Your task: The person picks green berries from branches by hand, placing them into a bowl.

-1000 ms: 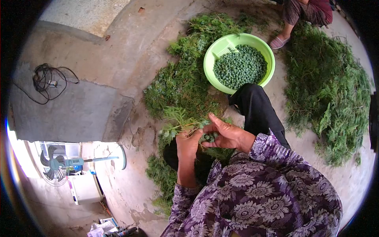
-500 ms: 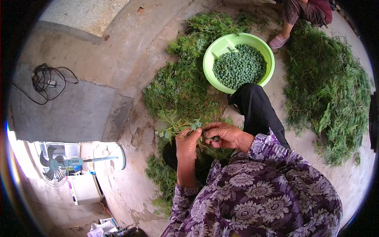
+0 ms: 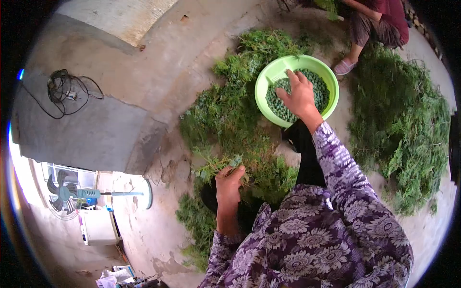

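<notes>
My left hand (image 3: 229, 181) is closed on a green leafy sprig (image 3: 211, 165), which sticks out to the left of the fingers. My right hand (image 3: 300, 96) reaches over the light green basin (image 3: 263, 98), its fingers spread and nothing visible in them. Small round green berries (image 3: 322, 91) fill much of the basin, partly hidden by that hand. Below and left of the basin, a heap of cut evergreen branches (image 3: 230, 105) covers the floor, some bearing pale bluish berries.
A second pile of green branches (image 3: 398, 129) lies on the right. Another person (image 3: 379, 24) sits at the top right, near more greenery. A coiled black cable (image 3: 62, 91) rests on a grey slab (image 3: 96, 134). A standing fan (image 3: 72, 193) and a white box (image 3: 98, 226) are at lower left.
My right hand has moved from beside the left hand up to the basin, and its fingers have spread apart. The left hand keeps the sprig in nearly the same place.
</notes>
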Demonstrator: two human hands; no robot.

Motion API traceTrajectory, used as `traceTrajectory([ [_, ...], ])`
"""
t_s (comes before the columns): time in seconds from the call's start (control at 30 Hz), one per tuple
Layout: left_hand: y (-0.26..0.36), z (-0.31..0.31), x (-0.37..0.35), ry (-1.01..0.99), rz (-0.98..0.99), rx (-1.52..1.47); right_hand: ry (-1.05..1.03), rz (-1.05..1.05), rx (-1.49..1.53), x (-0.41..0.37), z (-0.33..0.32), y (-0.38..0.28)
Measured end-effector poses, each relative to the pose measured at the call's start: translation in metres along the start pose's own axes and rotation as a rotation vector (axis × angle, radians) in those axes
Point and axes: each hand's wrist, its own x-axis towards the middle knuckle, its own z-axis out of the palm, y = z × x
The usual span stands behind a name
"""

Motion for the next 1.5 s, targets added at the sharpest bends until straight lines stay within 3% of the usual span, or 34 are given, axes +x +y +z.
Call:
traceTrajectory([
  [0.07, -0.002, 0.000, 0.002, 0.023, -0.003, 0.004, -0.016, -0.013, -0.016, -0.003, -0.016, -0.006],
  [0.13, -0.010, -0.003, 0.004, -0.008, 0.010, -0.053, -0.432, 0.291, 0.712, -0.019, -0.035, -0.016],
  [0.2, -0.013, -0.001, 0.006, -0.018, 0.006, -0.072, -0.749, 0.437, 1.261, -0.050, -0.041, -0.038],
  [0.27, -0.013, 0.001, 0.008, -0.063, 0.016, 0.039, -0.927, 0.314, 1.225, -0.064, -0.062, -0.069],
  [0.33, -0.009, 0.010, 0.001, -0.123, 0.064, -0.008, -0.889, 0.068, 1.201, -0.083, -0.051, -0.087],
  [0.43, -0.011, 0.009, -0.002, -0.192, 0.126, 0.004, -0.967, 0.019, 1.117, -0.081, -0.057, -0.100],
  [0.53, -0.012, 0.013, -0.005, -0.154, 0.076, 0.098, -1.040, 0.106, 1.246, -0.092, -0.041, -0.094],
  [0.63, -0.021, 0.008, 0.001, -0.198, 0.120, 0.141, -1.028, 0.049, 1.179, -0.095, -0.038, -0.089],
  [0.7, -0.017, -0.002, 0.003, -0.415, 0.112, 0.234, -1.044, 0.140, 1.168, -0.095, -0.040, -0.085],
  [0.73, -0.016, -0.007, 0.001, -0.418, 0.111, 0.233, -1.061, 0.231, 1.159, -0.096, -0.041, -0.082],
  [0.8, -0.007, -0.011, -0.009, -0.352, -0.055, 0.022, -1.037, 0.248, 1.185, -0.098, -0.038, -0.078],
  [0.87, -0.004, -0.009, -0.011, -0.340, -0.071, 0.023, -1.014, 0.263, 1.214, -0.098, -0.040, -0.078],
  [1.0, -0.010, 0.006, -0.015, -0.160, 0.062, 0.072, -1.105, 0.348, 1.281, -0.103, -0.046, -0.089],
  [1.07, -0.005, 0.014, -0.017, -0.148, 0.292, 0.228, -1.100, 0.355, 1.307, -0.114, -0.039, -0.091],
  [1.17, -0.003, 0.018, -0.020, -0.051, 0.294, 0.262, -1.280, 0.408, 1.146, -0.119, -0.045, -0.092],
  [1.23, -0.008, 0.022, -0.021, 0.088, 0.332, 0.198, -1.272, 0.425, 1.138, -0.123, -0.041, -0.092],
  [1.3, -0.008, 0.018, -0.019, 0.091, 0.350, 0.230, -1.260, 0.445, 1.130, -0.126, -0.036, -0.090],
  [1.37, -0.012, 0.016, -0.017, 0.097, 0.368, 0.259, -1.267, 0.286, 0.947, -0.124, -0.034, -0.085],
  [1.5, -0.018, 0.020, -0.015, 0.039, 0.458, 0.336, -1.140, 0.196, 0.900, -0.118, -0.048, -0.083],
])
